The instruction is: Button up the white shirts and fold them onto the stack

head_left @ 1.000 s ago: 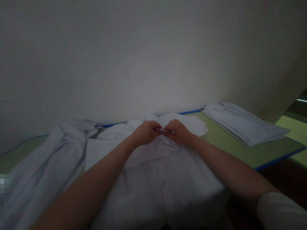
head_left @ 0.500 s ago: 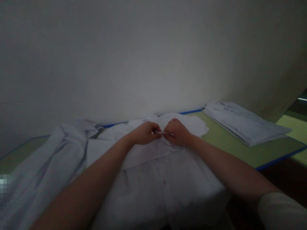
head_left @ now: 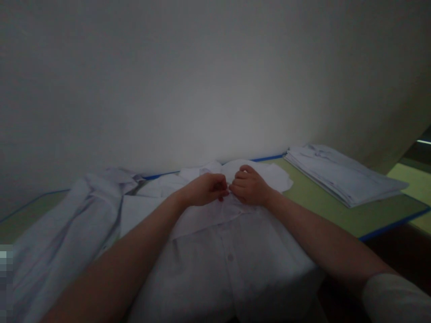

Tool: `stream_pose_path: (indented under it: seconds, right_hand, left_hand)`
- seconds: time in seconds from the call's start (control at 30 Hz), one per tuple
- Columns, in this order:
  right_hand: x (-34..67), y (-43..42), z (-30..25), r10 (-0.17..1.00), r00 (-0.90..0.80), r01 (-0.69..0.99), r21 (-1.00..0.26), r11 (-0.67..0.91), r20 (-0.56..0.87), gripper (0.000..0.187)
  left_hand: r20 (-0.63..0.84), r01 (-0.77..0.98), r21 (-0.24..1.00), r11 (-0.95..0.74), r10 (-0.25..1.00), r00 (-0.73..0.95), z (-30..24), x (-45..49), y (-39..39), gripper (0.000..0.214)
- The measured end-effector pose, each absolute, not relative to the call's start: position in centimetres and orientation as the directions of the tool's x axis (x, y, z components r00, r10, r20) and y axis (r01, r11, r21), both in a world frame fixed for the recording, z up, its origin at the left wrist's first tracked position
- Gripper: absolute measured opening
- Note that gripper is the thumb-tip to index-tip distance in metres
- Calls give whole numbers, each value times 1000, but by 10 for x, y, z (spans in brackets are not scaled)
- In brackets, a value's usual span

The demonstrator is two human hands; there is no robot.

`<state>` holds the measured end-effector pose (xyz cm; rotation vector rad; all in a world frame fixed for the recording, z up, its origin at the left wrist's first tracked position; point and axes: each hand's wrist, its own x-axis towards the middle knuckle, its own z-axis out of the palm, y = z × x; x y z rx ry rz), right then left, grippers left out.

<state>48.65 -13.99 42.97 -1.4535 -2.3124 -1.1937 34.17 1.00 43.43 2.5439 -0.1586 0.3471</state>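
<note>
A white button-up shirt (head_left: 222, 264) lies flat in front of me on a green table (head_left: 336, 211), its collar toward the wall. My left hand (head_left: 205, 189) and my right hand (head_left: 251, 186) meet at the collar, fingers curled and pinching the fabric where the two front edges join. A row of small buttons runs down the shirt toward me. What the fingertips pinch is hidden between the hands.
A stack of folded white shirts (head_left: 340, 174) lies at the back right of the table. A loose heap of white garments (head_left: 63, 233) lies on the left. A plain wall (head_left: 215, 80) stands right behind the table, and the blue-taped table edge (head_left: 393, 223) runs on the right.
Both hands stay at the collar. The fingertips have closed together and the small gap of fabric seen between them earlier no longer shows.
</note>
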Motion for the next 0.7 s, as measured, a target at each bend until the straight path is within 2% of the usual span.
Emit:
stream_pose_path:
  seconds: [0.13,0.23,0.43,0.6,0.7]
  right_hand:
    - [490,-142,429,678,-502,834,508,215,537,26]
    - [492,-140,426,673,-493,847,481,227,551,28]
    - [492,-138,422,684,-507,835,495,240,524,28]
    - [489,-135,421,684,-536,807,537,244,494,27]
    - [487,-132,419,698,-549,797,539,272,460,27]
  left_hand:
    - [376,-218,331,-918,-83,923,436,341,6,16]
    - [389,-203,260,-944,-90,917,435,342,4,18]
    - [348,-187,264,-946,-87,933,438,339,3,23]
    - [282,-153,345,-926,-53,958,446,332,10,30]
    - [266,-78,297,-952,4,964,448,332,18,27]
